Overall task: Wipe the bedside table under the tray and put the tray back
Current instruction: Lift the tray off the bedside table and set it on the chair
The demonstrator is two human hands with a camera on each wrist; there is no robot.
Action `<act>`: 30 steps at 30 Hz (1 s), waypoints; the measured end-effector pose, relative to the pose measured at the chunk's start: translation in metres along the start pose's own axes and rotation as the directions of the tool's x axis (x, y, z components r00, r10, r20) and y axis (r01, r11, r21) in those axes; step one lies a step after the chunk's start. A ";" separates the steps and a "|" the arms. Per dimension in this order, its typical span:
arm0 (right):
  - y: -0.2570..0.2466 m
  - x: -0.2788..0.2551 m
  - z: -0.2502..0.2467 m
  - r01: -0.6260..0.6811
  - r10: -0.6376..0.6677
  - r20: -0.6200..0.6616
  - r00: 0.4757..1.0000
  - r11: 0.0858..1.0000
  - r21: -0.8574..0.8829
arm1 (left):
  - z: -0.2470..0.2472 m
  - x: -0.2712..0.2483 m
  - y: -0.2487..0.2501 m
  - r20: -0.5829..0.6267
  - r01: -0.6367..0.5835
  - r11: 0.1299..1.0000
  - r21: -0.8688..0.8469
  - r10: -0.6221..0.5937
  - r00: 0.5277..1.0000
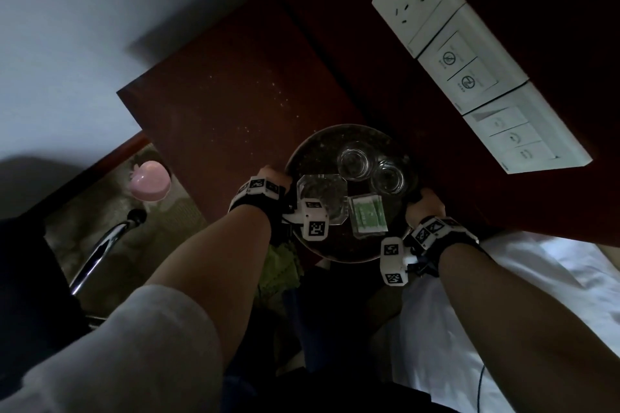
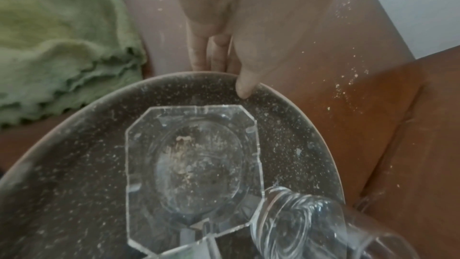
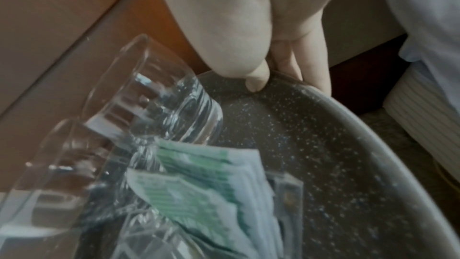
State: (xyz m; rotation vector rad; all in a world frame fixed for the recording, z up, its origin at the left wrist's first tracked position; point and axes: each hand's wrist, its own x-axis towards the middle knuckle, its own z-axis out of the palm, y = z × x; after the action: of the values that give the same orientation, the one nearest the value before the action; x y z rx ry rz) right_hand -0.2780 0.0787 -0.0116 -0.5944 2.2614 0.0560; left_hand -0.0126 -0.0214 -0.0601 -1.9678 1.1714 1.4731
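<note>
At the near corner of the dark red counter (image 1: pixel 235 104), beside the bed (image 1: pixel 503 295), you hold a round, dark speckled tray (image 1: pixel 322 144) by its two opposite edges. On the tray sit a clear glass ashtray (image 1: pixel 320 193), two drinking glasses (image 1: pixel 354 160) and a green-printed packet (image 1: pixel 368 214). Whether the tray rests on the counter or hangs just above its corner, the views do not settle.

Pale crumbs lie scattered on the counter beyond the tray, toward the wall, so the wiping looks not yet done. A green cloth (image 2: pixel 62 50) lies near your side of the tray, untouched by either hand. By this reading you are at the first step: moving the tray clear. Wiping and putting the tray back remain.

Your left hand (image 1: pixel 271 178) grips the tray's rim: the thumb hooks over the top edge, and the fingers (image 2: pixel 199 50) curl beneath it. Your right hand (image 1: pixel 424 201) pinches the opposite rim the same way, thumb pressed inside the lip, fingers (image 3: pixel 286 60) wrapped under. Both hands are closed firmly on the tray; neither holds anything else.
</note>
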 end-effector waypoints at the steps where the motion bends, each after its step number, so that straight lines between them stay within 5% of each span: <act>1: 0.001 -0.002 -0.001 0.000 0.000 0.003 1.000 1.000 0.001 | 0.001 -0.003 -0.001 0.004 0.001 1.000 0.014 -0.002 1.000; 11: -0.001 -0.048 -0.014 0.029 -0.030 0.008 1.000 0.998 0.064 | -0.017 -0.095 -0.002 -0.147 0.023 0.962 -0.272 -0.065 0.987; 15: -0.016 -0.080 -0.027 0.086 -0.086 0.004 0.996 0.993 0.084 | -0.029 -0.132 -0.018 -0.246 -0.059 0.953 -0.296 -0.016 0.969; 22: -0.050 -0.154 -0.056 0.254 -0.251 -0.046 0.967 0.964 0.084 | -0.061 -0.197 -0.059 -0.308 -0.142 0.816 -0.560 -0.047 0.950; 30: -0.084 -0.243 -0.073 0.377 -0.377 -0.047 0.925 0.926 -0.001 | -0.112 -0.277 -0.116 -0.433 -0.218 0.830 -0.514 -0.032 0.901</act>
State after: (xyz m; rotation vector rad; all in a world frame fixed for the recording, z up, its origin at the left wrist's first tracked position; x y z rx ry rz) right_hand -0.1499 0.0849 0.2226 -1.0257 2.1511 -0.1603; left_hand 0.1227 0.0649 0.2171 -2.7813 1.0970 1.6123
